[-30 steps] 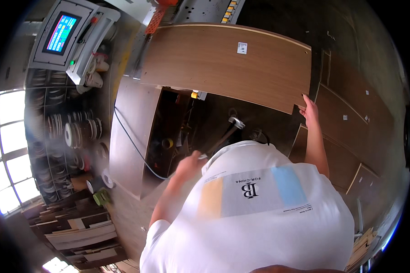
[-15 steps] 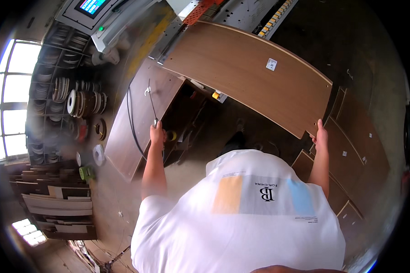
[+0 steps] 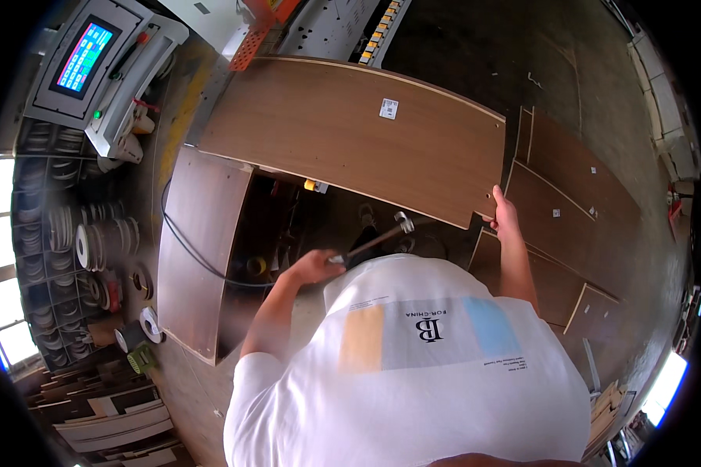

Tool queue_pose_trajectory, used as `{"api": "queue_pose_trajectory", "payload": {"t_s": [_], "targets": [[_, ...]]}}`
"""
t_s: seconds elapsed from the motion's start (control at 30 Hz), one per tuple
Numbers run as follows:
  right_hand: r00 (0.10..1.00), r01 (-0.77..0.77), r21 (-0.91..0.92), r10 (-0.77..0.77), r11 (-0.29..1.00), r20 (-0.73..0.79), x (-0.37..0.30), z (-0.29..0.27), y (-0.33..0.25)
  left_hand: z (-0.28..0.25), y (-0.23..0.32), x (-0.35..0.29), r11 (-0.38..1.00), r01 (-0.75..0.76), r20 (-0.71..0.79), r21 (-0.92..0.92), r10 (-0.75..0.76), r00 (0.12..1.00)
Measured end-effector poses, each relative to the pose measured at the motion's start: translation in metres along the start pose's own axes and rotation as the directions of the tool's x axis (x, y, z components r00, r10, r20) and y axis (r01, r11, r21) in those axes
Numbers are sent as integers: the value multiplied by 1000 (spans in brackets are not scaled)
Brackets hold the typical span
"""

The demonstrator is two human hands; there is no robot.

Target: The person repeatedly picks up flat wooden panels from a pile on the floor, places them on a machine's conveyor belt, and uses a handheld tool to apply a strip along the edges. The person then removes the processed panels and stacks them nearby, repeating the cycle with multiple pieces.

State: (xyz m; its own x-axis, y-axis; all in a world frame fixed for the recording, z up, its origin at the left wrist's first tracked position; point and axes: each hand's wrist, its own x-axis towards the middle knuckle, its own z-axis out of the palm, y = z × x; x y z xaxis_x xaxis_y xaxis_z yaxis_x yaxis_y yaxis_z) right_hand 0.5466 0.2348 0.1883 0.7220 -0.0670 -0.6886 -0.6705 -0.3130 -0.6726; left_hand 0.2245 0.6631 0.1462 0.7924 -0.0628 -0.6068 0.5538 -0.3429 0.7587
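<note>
Below the brown panel (image 3: 358,140) — left grip (image 3: 313,267) now holds a hammer (image 3: 374,241), right grip (image 3: 505,214) holds the panel's corner.

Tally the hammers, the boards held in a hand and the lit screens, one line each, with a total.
hammer: 1, in the left hand
board: 1, its corner in the right hand
lit screen: 1
Total: 3
</note>
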Motion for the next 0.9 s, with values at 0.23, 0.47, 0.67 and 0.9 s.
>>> {"api": "queue_pose_trajectory", "payload": {"t_s": [0.23,0.47,0.67,0.9], "targets": [[994,40,-39,-35,998,103,11,11,36,-15,15,-25,970,48,-271,-236,-113,956],[997,75,-210,-67,975,44,-2,42,37,-59,52,42,558,-417,-666,-718,-374,646],[997,75,-346,-75,935,13,1,51,22,-99,63,79,453,-515,-677,-728,-352,647],[997,55,-349,-72,936,-36,14,61,-8,-131,72,96,413,-500,-629,-762,-287,722]]}}
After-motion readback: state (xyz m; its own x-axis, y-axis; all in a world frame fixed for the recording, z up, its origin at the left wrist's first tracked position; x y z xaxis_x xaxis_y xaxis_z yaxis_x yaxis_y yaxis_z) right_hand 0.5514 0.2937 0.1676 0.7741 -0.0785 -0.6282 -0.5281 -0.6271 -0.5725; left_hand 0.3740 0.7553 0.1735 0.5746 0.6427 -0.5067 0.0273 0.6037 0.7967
